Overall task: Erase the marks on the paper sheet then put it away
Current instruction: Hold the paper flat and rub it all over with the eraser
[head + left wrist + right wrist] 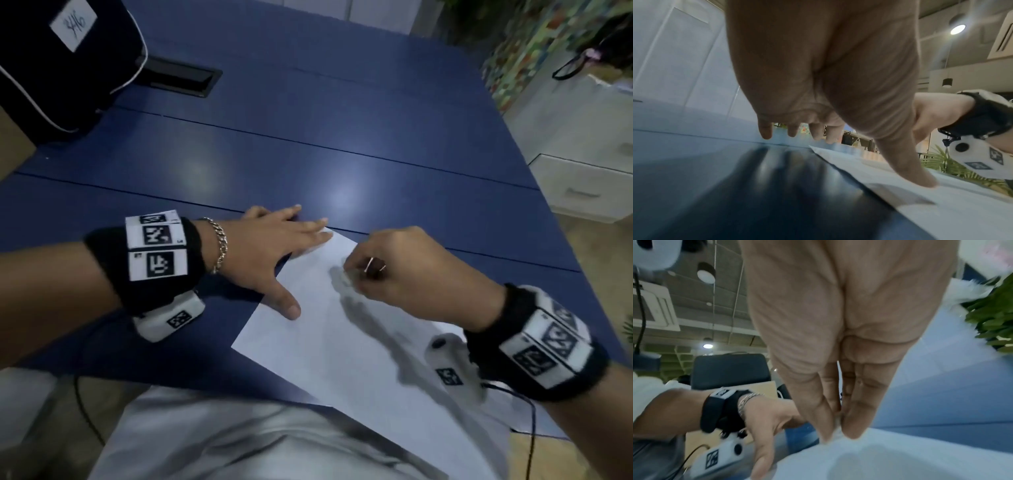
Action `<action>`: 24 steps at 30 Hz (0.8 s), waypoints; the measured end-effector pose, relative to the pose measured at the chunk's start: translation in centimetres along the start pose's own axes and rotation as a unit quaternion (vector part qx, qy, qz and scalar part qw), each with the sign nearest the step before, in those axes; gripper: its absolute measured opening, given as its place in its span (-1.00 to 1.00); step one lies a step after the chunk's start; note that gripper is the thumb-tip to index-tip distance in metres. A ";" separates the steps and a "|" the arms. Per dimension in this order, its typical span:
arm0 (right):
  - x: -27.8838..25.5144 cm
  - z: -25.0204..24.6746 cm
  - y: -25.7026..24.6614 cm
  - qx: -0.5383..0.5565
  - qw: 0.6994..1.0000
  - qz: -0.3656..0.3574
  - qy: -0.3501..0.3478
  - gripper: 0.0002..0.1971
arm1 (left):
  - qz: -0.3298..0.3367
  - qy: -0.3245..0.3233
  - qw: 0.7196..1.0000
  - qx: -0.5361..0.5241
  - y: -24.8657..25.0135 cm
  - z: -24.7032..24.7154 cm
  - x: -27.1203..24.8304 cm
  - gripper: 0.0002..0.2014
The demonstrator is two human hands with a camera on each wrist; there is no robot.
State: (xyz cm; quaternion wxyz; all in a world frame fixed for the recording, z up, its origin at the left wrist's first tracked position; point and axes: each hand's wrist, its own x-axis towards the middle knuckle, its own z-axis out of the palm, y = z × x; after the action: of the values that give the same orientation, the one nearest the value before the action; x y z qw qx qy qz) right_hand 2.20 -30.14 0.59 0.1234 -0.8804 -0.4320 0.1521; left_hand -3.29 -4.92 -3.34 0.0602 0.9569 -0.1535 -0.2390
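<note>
Clearly the sheet is thin and light: it lies flat on the blue table, skewed, with its near end hanging past the table's edge over the person's lap. A single sheet like this likely slides easily on the glossy top and will crease or tear if rubbed hard while loose, so it needs pinning close to the rubbing. Marks are too faint to make out; only a greyish smudge shows by the right fingertips. The eraser, small and whitish, sits pinched in the right hand, fingers and thumb curled down around it and pressing it onto the far part of the sheet. The left hand lies spread and flat, grasping nothing, its thumb and the longer fingers resting on the sheet's left edge and far corner, the rest on the table. For putting it away, my guess is the overhanging near end is the easiest place to take hold, lifted gently with both hands. A dark bag stands at the table's far left, well apart
</note>
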 end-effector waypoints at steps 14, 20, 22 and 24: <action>2.2 2.5 -2.8 -0.047 0.996 -0.061 -0.045 -0.94 | -0.022 -0.047 0.998 0.017 0.0 1.0 1.0 0.60; 3.1 2.0 -1.0 -0.049 0.998 -0.004 0.035 -0.95 | -0.027 -0.054 0.998 0.014 0.2 0.8 1.0 0.60; 2.1 2.7 -2.4 -0.052 0.997 -0.049 -0.020 -0.97 | -0.027 -0.054 0.998 0.018 0.2 0.8 1.0 0.60; 2.4 2.3 -2.0 -0.056 0.997 -0.047 -0.040 -0.98 | -0.027 -0.053 0.998 0.018 0.2 0.9 1.0 0.60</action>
State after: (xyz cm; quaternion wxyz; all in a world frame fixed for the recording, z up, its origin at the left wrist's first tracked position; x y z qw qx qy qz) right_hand 1.27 -26.82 -1.20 0.0635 -0.8577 -0.4855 0.1571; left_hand -2.89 -5.49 -4.53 0.0283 0.9476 -0.1351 -0.2881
